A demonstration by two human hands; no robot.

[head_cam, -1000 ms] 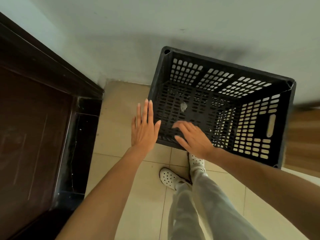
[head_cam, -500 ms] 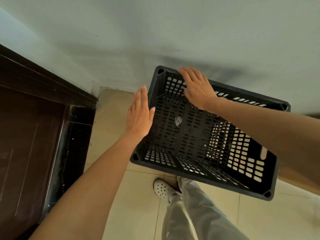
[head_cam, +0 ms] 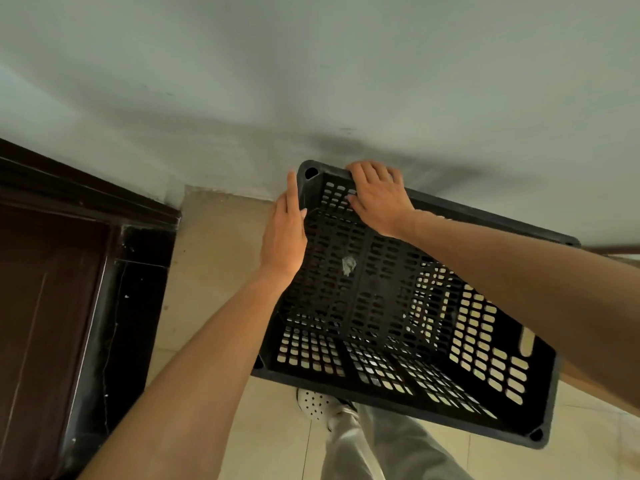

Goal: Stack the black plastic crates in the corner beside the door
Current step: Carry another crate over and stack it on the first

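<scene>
Black plastic crate (head_cam: 398,306) gripped at far rim by right hand (head_cam: 379,199), left hand (head_cam: 284,237) flat alongside; corner left of grip unfilled

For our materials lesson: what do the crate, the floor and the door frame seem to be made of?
Black crate: moulded plastic, matt, judging by its uniform slotted grid. Floor: probably ceramic tile, beige, slightly glossy, with grout lines. Door frame: dark and glossy, possibly polished stone or lacquered wood; unclear.

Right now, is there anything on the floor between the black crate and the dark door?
No. In the head view, only bare beige floor tile lies between the crate and the door, running back to the wall corner.
</scene>
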